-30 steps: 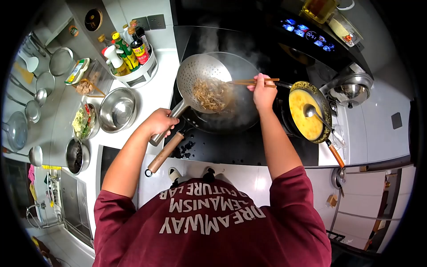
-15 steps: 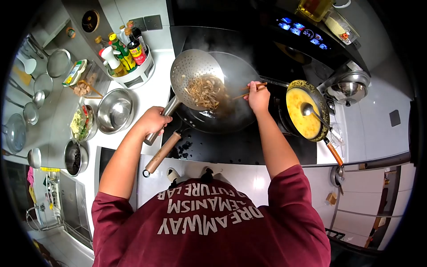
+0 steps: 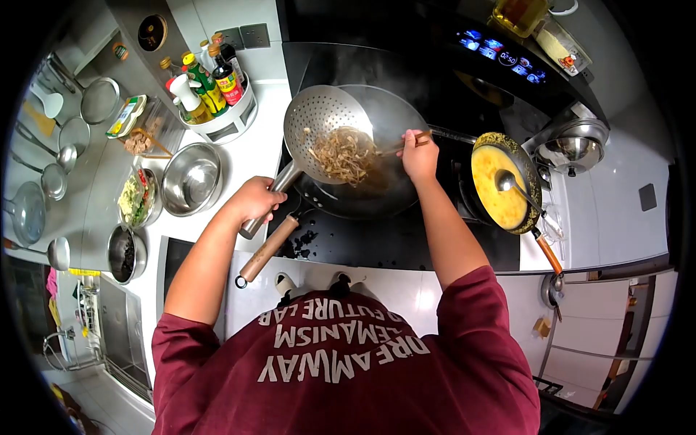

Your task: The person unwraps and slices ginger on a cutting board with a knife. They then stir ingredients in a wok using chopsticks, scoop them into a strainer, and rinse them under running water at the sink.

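My left hand [image 3: 259,201] is wrapped round the metal handle of a large perforated skimmer [image 3: 312,112], whose bowl is over the left side of a dark wok [image 3: 402,116]. Brown shredded food, perhaps mushrooms [image 3: 344,154], lies in the skimmer's bowl on its right side. Chopsticks [image 3: 424,135] are closed in my right hand [image 3: 419,156] above the wok's right part; their tips reach toward the brown food and are hard to make out. Faint steam hangs over the wok. Its wooden handle [image 3: 268,250] points toward me, beside the skimmer handle.
Right of the wok, a pot of yellow soup [image 3: 494,199] holds a ladle [image 3: 506,180]. On the left counter are a steel bowl [image 3: 191,180], a bowl of chopped vegetables [image 3: 135,199], a bowl of dark food [image 3: 129,255] and a rack of sauce bottles [image 3: 230,125].
The chopsticks have shifted, with their tips now lower and nearer the brown food, which is spread differently in the skimmer. The whole view has moved slightly. Both hands keep their holds.
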Motion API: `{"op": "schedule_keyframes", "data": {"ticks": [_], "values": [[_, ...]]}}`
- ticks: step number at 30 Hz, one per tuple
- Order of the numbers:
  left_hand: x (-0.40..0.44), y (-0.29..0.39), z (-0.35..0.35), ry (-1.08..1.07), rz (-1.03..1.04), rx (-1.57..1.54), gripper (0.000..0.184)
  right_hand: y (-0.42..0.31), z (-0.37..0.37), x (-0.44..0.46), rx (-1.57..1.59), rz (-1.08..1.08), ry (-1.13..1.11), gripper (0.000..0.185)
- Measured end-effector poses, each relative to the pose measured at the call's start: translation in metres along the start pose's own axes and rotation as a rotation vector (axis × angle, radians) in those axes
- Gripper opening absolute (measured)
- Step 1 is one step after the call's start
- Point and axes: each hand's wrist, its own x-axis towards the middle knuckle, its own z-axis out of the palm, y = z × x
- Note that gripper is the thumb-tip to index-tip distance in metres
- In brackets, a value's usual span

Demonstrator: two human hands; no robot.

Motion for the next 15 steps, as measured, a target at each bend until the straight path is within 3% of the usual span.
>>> {"op": "schedule_keyframes", "data": {"ticks": [6, 9, 10, 15], "values": [[0.0, 0.001, 0.001, -0.011, -0.014, -0.033, 0.014, -0.034, -0.004, 0.0, 0.246, 0.006, 0.08, 0.02], [0.002, 0.002, 0.005, -0.031, -0.015, -0.065, 0.014, -0.045, 0.01, 0.0, 0.495, -0.045, -0.161, 0.022], [0.003, 0.002, 0.006, -0.033, -0.014, -0.075, 0.014, -0.056, 0.008, -0.002, 0.402, -0.01, -0.244, 0.023], [0.004, -0.007, 0.01, -0.016, 0.034, -0.121, 0.013, -0.05, -0.015, 0.013, 0.287, -0.029, 0.034, 0.023]]}}
